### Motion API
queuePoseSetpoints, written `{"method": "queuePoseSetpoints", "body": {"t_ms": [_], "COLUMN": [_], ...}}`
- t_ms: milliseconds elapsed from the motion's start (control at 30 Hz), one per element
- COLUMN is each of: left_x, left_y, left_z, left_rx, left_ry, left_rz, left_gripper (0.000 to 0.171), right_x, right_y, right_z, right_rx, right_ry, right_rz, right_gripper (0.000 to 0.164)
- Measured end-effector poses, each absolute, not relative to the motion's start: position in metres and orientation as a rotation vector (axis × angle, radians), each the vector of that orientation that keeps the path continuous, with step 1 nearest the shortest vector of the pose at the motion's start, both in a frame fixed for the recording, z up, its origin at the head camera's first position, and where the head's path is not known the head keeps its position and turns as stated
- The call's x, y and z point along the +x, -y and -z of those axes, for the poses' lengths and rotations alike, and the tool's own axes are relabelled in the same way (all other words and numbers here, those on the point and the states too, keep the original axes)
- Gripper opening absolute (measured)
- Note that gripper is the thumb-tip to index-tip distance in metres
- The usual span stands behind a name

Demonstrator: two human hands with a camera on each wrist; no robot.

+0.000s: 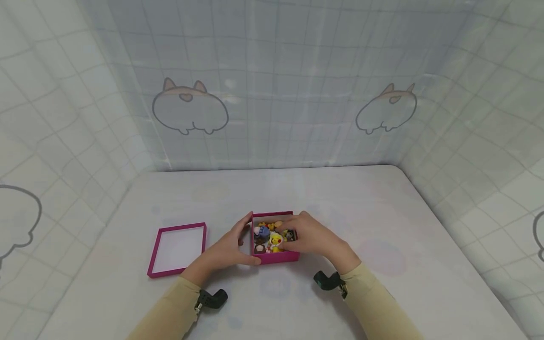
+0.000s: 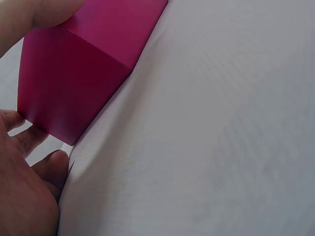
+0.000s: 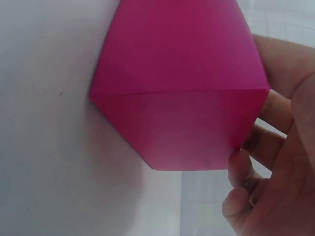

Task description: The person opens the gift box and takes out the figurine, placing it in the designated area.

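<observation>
An open magenta box (image 1: 278, 257) stands on the table, packed with small toy figurines. A yellow Pikachu-like figurine (image 1: 276, 241) lies near its middle, and a blue one (image 1: 262, 232) at the left. My left hand (image 1: 227, 245) grips the box's left side, thumb at the front corner and fingers toward the back corner. Over the right edge reaches my right hand (image 1: 312, 236), its thumb and forefinger inside among the figurines. Whether they pinch one cannot be told. In the right wrist view, the other fingers (image 3: 239, 168) curl outside the box wall.
Left of the box lies a shallow lid (image 1: 155, 252) with a magenta rim and a white inside. The white table (image 1: 382, 212) is bounded by pale grid-patterned curtains (image 1: 289, 94) behind and at both sides.
</observation>
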State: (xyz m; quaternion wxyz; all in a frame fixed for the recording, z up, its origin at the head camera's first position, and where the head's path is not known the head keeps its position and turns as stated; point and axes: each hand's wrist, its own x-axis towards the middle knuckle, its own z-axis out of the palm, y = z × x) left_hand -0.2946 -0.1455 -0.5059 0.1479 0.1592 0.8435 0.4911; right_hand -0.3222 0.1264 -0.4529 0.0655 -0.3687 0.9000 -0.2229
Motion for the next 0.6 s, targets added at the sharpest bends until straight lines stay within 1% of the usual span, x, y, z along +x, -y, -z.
{"method": "queuePoseSetpoints", "body": {"t_ms": [367, 600], "left_x": [-0.2917, -0.2909], "left_y": [0.1436, 0.1444], "left_z": [0.5017, 0.5007], "left_rx": [0.45, 0.481], "left_ry": [-2.406, -2.413], "left_rz": [-1.434, -1.421], "left_gripper": [0.126, 0.128], "right_x": [-0.3257, -0.3235], "right_y": [-0.125, -0.1246], "right_z": [0.4544, 0.4524], "right_rx": [-1.068, -1.052], "right_ry": [-2.693, -2.717], "right_rz": [0.655, 0.603], "right_gripper": [0.043, 0.045]}}
